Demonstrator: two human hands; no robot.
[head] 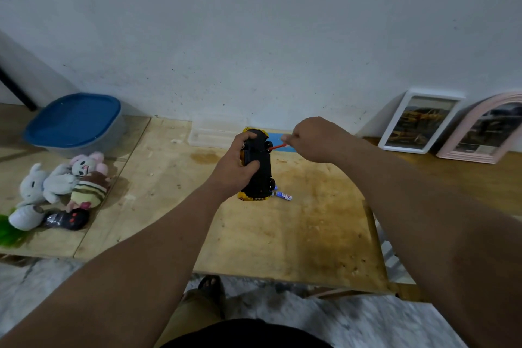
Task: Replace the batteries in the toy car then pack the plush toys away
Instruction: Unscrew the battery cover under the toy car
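Above the wooden counter (296, 223) the toy car (258, 167) is gripped by the left hand (236, 167), underside showing, long axis pointing away; the red screwdriver (278, 146) is pinched by the right hand (313, 140).

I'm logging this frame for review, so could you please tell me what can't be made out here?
Head view only:
- Toy car battery compartment: hidden by left hand.
- Red screwdriver tip: too small.
- Battery label: too small.
- Blue-lidded tub contents: covered by lid.

White-framed picture (420, 120) and pink arched frame (485, 128) against the wall, on wooden table (296, 229)
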